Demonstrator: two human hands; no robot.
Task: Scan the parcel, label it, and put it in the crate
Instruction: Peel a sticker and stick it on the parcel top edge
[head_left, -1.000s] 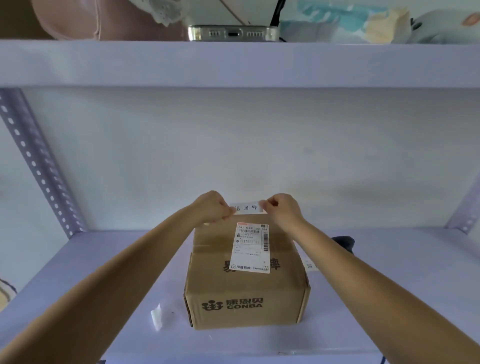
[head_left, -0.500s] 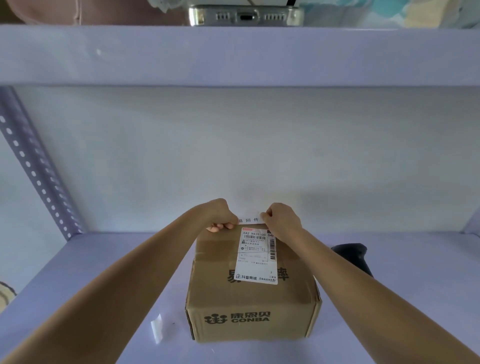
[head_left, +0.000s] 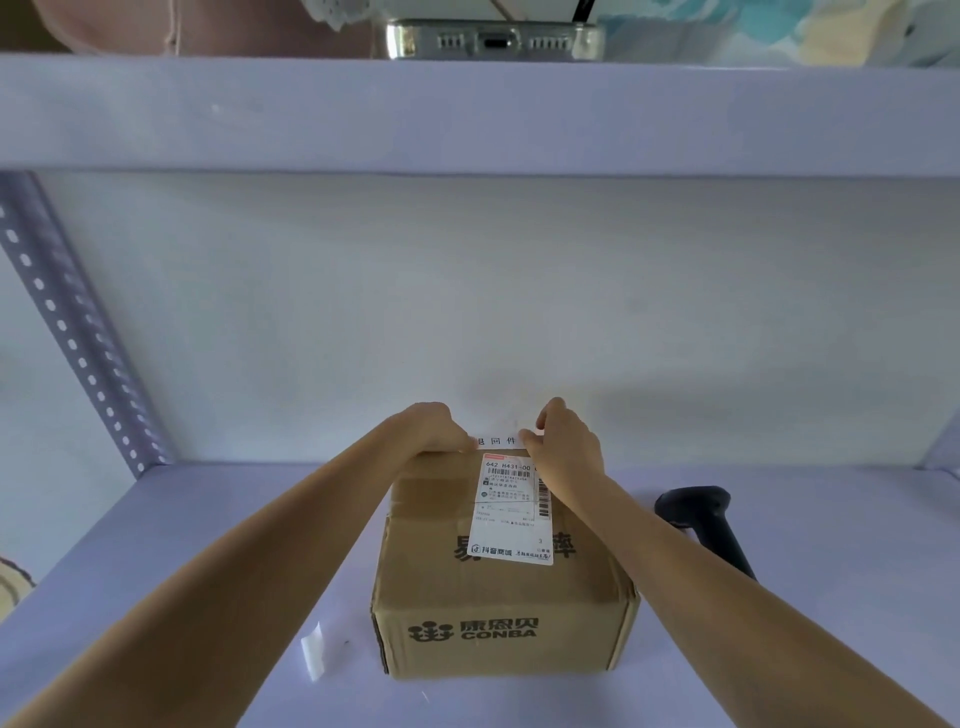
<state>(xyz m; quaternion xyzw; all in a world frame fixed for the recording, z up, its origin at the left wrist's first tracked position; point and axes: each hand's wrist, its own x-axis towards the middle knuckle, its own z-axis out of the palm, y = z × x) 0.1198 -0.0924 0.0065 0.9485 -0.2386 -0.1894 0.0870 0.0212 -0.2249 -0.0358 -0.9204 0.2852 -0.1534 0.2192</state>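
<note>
Both hands, left hand and right hand, are pinched on the ends of a white label strip held at the far top edge of the cardboard parcel on the shelf.

pale lilac shelf with a few things on it

a brown cardboard parcel sits on the shelf near the front middle. a black handheld scanner lies to its right, well apart from a small white paper scrap lying just beside the parcel's left front corner.
</note>
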